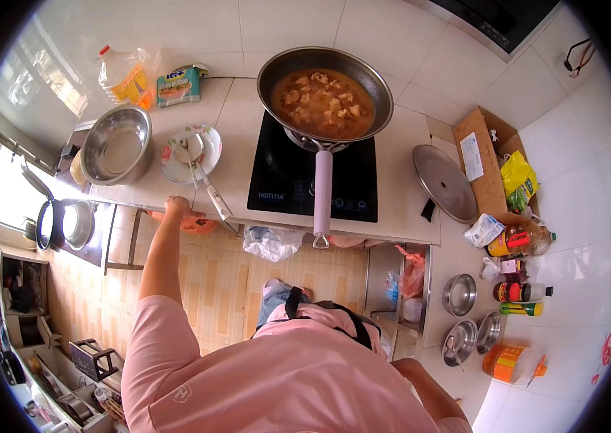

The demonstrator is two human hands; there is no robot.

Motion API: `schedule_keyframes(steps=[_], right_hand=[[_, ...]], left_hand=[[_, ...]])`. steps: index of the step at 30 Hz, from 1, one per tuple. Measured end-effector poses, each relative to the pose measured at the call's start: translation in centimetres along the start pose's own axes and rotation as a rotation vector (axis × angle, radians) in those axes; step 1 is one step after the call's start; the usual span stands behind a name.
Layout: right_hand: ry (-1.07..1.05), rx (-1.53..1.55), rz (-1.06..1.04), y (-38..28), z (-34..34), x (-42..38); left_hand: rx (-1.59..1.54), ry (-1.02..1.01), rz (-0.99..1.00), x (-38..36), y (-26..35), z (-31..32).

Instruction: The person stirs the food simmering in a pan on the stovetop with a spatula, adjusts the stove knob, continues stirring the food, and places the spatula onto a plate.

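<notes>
My left hand (181, 208) rests at the counter's front edge, just below a flowered plate (170, 167); its fingers are too small to make out. On that plate lie a spoon and a white-handled utensil (213, 193), whose handle reaches over the edge. A pan (385, 83) of chunks in reddish-brown liquid sits on the black induction cooker (277, 173). Its pink handle (324, 191) points toward me, with neither hand on it. My right forearm (432, 390) hangs at the lower right, and the right hand is not visible.
A metal bowl (119, 148) and oil bottle (126, 78) stand left. Right of the cooker are a round lid (444, 180), a cardboard box (473, 153), bottles (529, 238) and small metal bowls (459, 294). Plastic bags (273, 242) hang below the counter edge.
</notes>
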State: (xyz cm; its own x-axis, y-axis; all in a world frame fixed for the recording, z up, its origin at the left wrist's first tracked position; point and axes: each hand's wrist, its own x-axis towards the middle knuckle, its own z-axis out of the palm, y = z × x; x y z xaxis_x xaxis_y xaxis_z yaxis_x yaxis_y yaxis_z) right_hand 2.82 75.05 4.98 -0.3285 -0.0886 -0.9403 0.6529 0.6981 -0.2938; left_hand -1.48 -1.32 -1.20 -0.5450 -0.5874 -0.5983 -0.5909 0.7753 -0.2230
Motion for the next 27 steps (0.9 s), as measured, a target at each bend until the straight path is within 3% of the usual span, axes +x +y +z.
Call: schedule_keyframes(steps=[13, 22, 27], right_hand=[[-0.028, -0.105, 0.038, 1.0, -0.3, 1.0], [-0.045, -0.156, 0.049, 1.7, -0.1, 1.8], [-0.057, -0.188, 0.053, 2.2, -0.1, 2.2]], left_hand=[[0.002, 0.058, 0.008, 0.5, -0.2, 0.6], [0.014, -0.033, 0.015, 0.7, -0.2, 0.2], [-0.002, 0.036, 0.004, 0.8, -0.2, 0.7]])
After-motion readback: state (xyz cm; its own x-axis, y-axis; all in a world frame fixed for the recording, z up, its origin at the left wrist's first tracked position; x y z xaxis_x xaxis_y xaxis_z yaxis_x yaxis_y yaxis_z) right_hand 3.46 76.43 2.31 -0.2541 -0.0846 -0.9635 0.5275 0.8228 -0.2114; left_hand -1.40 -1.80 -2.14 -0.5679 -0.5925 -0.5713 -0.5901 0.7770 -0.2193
